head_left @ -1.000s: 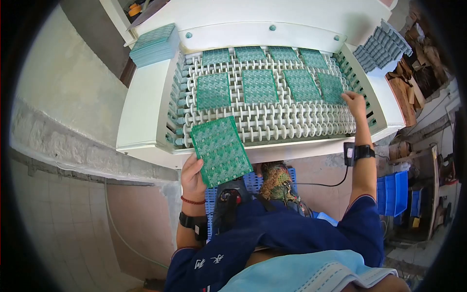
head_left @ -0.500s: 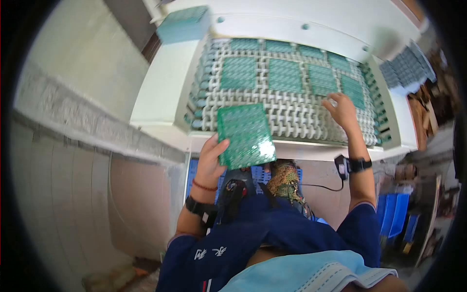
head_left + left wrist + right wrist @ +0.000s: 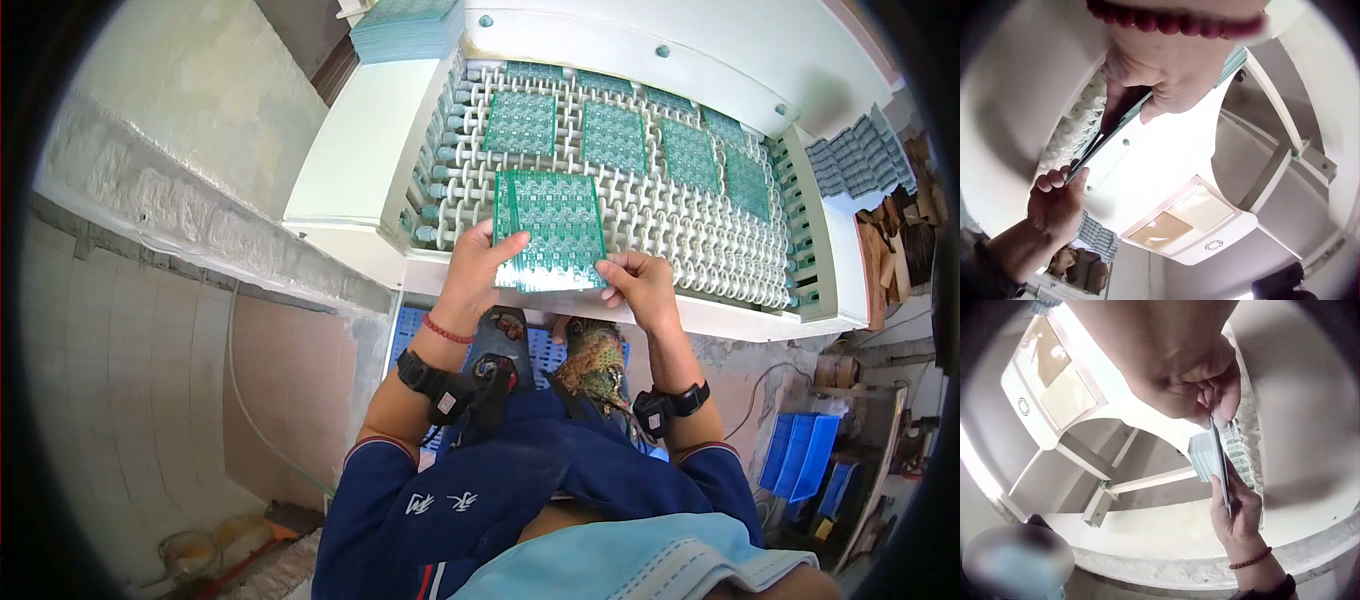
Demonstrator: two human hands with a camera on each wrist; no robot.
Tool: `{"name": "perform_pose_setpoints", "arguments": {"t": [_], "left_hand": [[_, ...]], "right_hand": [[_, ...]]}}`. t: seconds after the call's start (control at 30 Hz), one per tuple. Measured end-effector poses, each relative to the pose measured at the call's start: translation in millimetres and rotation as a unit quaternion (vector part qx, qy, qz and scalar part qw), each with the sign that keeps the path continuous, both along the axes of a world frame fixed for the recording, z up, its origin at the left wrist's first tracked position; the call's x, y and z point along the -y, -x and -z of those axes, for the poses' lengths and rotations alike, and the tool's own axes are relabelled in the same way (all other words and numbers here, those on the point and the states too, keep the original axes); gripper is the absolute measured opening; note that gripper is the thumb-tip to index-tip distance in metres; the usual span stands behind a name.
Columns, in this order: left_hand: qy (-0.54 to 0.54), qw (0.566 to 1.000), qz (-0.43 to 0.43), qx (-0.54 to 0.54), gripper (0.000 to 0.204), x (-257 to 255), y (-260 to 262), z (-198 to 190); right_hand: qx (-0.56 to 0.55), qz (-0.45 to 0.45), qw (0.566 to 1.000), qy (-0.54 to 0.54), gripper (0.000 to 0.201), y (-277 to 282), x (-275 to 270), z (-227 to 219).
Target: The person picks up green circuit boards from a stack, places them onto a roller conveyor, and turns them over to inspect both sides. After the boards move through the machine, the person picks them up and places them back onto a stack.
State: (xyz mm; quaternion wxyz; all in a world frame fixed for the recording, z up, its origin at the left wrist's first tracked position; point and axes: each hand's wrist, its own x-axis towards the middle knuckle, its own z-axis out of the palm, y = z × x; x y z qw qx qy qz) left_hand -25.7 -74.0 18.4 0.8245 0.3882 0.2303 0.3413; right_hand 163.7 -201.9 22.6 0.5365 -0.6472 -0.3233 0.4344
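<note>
Green circuit boards (image 3: 555, 235), more than one and slightly fanned, are held over the front edge of the roller bed. My left hand (image 3: 478, 268) grips their left side, thumb on top. At their lower right corner my right hand (image 3: 643, 288) pinches the edge between thumb and fingers. In the left wrist view the boards (image 3: 1109, 137) appear edge-on between my left hand (image 3: 1166, 69) and my right hand (image 3: 1057, 203). The right wrist view also shows them edge-on, with my right hand (image 3: 1194, 387) above and my left hand (image 3: 1239, 509) below.
Two rows of boards (image 3: 613, 137) lie on the white rollers (image 3: 700, 250) of the machine. A board stack (image 3: 405, 38) sits on the machine's left side, and grey corrugated pieces (image 3: 862, 155) on the right. Blue crates (image 3: 798, 455) stand at lower right.
My right hand has left the board at the right of the rollers and come to the held boards, pinching their corner. The held boards now show a fanned edge. The head view has shifted.
</note>
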Motion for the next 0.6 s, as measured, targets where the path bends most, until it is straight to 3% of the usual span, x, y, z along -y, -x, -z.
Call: {"name": "perform_pose_setpoints", "arguments": {"t": [0.17,0.23,0.27,0.3,0.33,0.37,0.47,0.5,0.6], "left_hand": [[-0.059,0.996,-0.014,-0.068,0.026,-27,-11,-5],[-0.148,0.980,-0.036,-0.125,0.034,-48,-10,0],[-0.263,0.934,-0.067,-0.231,0.039,-56,-7,3],[-0.372,0.862,-0.096,-0.330,0.044,-61,-4,1],[-0.471,0.766,-0.122,-0.419,0.048,-61,-5,-4],[-0.536,0.623,-0.151,-0.550,0.060,-52,-8,-8],[-0.674,0.520,-0.214,-0.478,0.058,-40,-8,-4],[-0.666,0.547,-0.172,-0.477,0.058,-37,-8,0],[-0.707,0.517,-0.197,-0.440,0.056,-34,-10,17]], "right_hand": [[-0.057,0.068,0.995,-0.051,0.018,-13,2,1],[0.034,0.100,0.994,-0.022,0.019,-26,6,1],[0.080,0.115,0.990,-0.007,0.019,-36,9,1],[0.215,0.109,0.970,0.039,0.020,-49,12,8],[0.232,0.114,0.965,0.045,0.021,-57,17,8],[0.249,0.120,0.960,0.052,0.022,-64,21,8],[0.231,0.171,0.956,0.059,0.023,-91,40,2],[0.237,0.180,0.953,0.059,0.024,-103,48,2],[0.313,0.196,0.924,0.101,0.027,-145,68,1]]}}
